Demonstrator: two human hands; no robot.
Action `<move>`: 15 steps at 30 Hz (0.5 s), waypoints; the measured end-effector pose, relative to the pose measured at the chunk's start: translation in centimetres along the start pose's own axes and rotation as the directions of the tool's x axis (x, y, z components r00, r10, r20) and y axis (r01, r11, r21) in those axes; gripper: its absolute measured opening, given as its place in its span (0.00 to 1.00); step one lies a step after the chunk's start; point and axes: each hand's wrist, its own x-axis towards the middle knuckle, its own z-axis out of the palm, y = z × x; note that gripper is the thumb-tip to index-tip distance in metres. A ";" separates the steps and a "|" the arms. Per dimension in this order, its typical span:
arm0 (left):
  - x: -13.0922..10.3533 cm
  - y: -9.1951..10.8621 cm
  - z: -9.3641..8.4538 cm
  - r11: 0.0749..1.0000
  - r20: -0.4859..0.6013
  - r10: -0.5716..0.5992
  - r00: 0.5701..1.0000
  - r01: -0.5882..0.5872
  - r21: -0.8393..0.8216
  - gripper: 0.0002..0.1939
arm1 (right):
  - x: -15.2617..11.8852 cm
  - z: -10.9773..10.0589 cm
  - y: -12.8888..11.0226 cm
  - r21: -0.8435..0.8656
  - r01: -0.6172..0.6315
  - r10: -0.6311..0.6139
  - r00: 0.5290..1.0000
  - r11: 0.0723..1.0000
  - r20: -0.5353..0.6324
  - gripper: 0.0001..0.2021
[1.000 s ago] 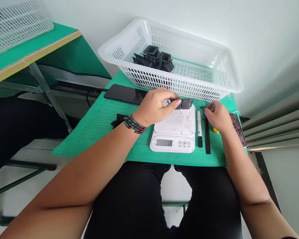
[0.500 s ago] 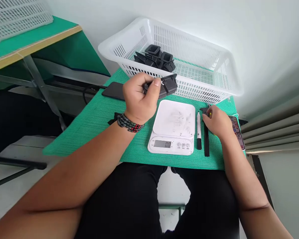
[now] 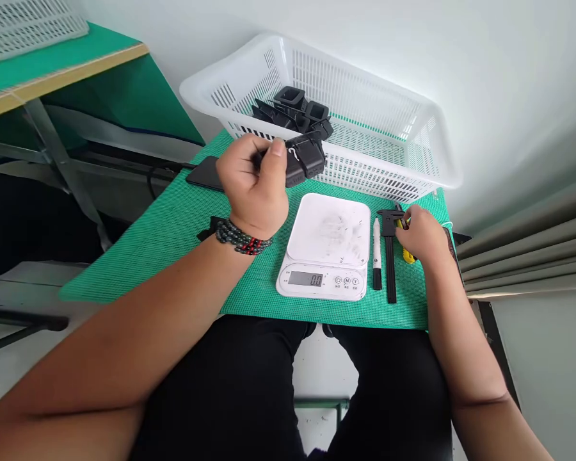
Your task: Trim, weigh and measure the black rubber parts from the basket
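The green tabletop [image 3: 173,246] carries a white basket [image 3: 388,99], and several black parts [image 3: 292,110] lie inside it. Nearer to the person stands a white scale [image 3: 330,234], its display showing 0.0. The left hand [image 3: 254,182] is raised, its thumb and fingers pinching one black piece [image 3: 307,157] before the near basket wall. The right hand [image 3: 425,234] has its fingers bent at a yellow tool [image 3: 408,254]; whether they grip it, I cannot tell. Just beside lie a black caliper [image 3: 390,262] and a marker [image 3: 377,253].
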 end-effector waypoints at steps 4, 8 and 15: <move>0.2 0.2 -0.1 0.999 -0.061 -0.033 0.998 0.033 0.000 0.32 | -0.3 0.1 -0.2 -0.019 0.018 -0.018 1.000 1.000 0.004 0.14; 0.2 0.1 0.2 0.999 -0.077 -0.050 0.996 0.049 -0.008 0.35 | -0.4 0.0 -0.2 -0.008 0.008 -0.008 1.000 1.000 0.019 0.17; 0.5 -0.5 0.2 0.994 -0.002 -0.093 0.996 0.093 -0.056 0.37 | -0.3 -0.1 0.0 -0.057 0.025 -0.023 0.999 0.998 0.026 0.16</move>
